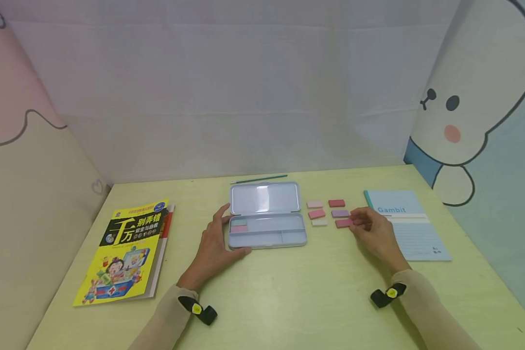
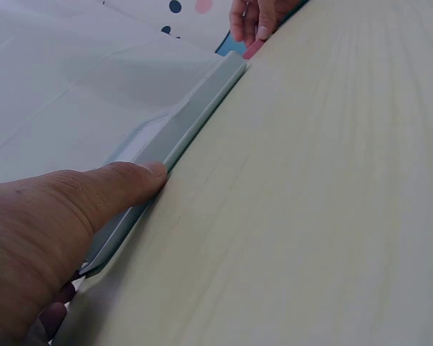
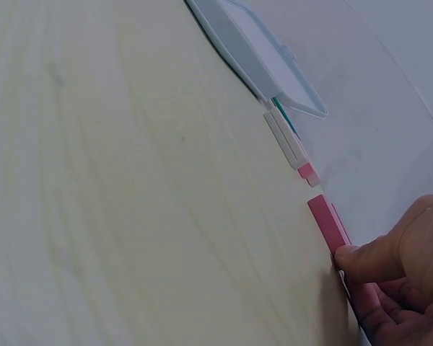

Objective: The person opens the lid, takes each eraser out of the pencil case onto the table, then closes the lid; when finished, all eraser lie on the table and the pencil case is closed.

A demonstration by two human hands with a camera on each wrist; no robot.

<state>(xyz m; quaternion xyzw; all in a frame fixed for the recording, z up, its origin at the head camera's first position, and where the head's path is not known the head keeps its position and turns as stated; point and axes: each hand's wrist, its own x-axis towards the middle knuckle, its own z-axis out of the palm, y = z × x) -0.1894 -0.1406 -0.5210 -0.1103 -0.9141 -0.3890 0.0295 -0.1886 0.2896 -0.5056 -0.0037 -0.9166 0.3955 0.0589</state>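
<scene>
The left hand (image 1: 213,245) is spread about the left side of the case (image 1: 262,238), its thumb pressed to the front edge and its fingers set along the side. At three o'clock from the case, one end of a dark pink block (image 1: 343,223) is pinched between the thumb and fingers of the right hand (image 1: 374,233); whether it is lifted cannot be told. At twelve o'clock from it a purple block (image 1: 340,213) is placed, then a red block (image 1: 336,203). Toward nine o'clock, a column is formed by a pale block (image 1: 314,204), a pink block (image 1: 316,214) and a white block (image 1: 319,223). A green block (image 1: 238,222) and a rose block (image 1: 239,228) are held in the opened case's back compartment, at its left end. Behind the case a pencil (image 1: 259,179) is laid at twelve o'clock. A notebook (image 1: 413,204) is set farther out at three, a book (image 1: 131,243) between eight and nine.
</scene>
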